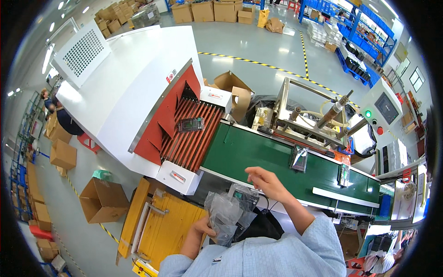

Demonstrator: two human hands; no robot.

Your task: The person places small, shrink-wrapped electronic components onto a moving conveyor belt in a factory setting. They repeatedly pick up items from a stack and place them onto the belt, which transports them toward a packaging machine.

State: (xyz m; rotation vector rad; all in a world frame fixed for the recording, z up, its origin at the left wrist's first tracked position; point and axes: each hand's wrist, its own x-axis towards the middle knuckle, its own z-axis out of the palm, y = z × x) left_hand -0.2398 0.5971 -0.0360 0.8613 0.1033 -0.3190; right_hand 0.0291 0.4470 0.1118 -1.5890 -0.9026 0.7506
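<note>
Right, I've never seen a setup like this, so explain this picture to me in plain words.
There is no robot here: a person works bare-handed. The picture comes from a wide fisheye camera worn on the head, looking down, so straight edges bend toward the rim. The left hand has its grip on clear plastic bags. The right hand is raised by the near side of the green conveyor belt, with nothing visible in it. On that belt lie two plastic-wrapped packages. To the left, a white tunnel machine has a red flap curtain at its mouth, and a dark package lies on the rollers there.
</note>
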